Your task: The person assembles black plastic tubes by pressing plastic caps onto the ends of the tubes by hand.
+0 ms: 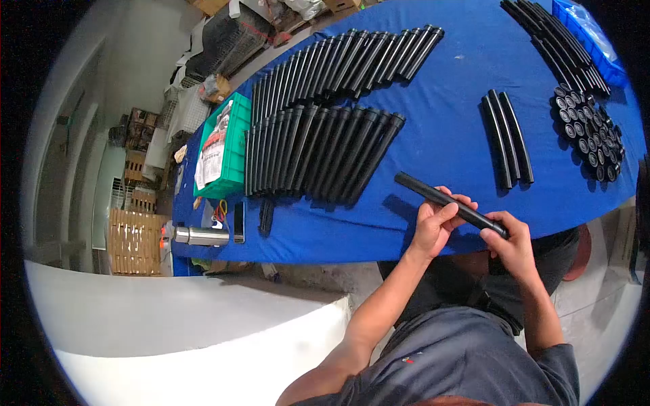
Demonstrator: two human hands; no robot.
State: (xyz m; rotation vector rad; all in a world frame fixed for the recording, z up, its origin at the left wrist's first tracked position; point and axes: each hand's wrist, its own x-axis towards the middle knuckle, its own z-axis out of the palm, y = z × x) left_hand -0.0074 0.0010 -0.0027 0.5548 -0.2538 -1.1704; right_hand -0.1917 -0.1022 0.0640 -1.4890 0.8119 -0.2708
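A black tube (423, 187) lies across both hands above the table's front edge. My left hand (437, 223) is wrapped around its middle, thumb on top. At the tube's right end, my right hand (509, 242) grips around a wider black end piece; the fingers partly cover it. Beyond my right hand, three plain black tubes (506, 139) lie side by side on the blue cloth. A pile of round black caps (589, 132) sits farther right. Two rows of black tubes with wider ends (318, 152) are laid out at left.
A green crate (237, 145) with printed paper in it stands at the left. In front of it are a phone (239, 222), a steel flask (206, 236) and a short dark bundle (266, 216). More thin tubes (548, 40) and a blue bin (596, 40) occupy the far right.
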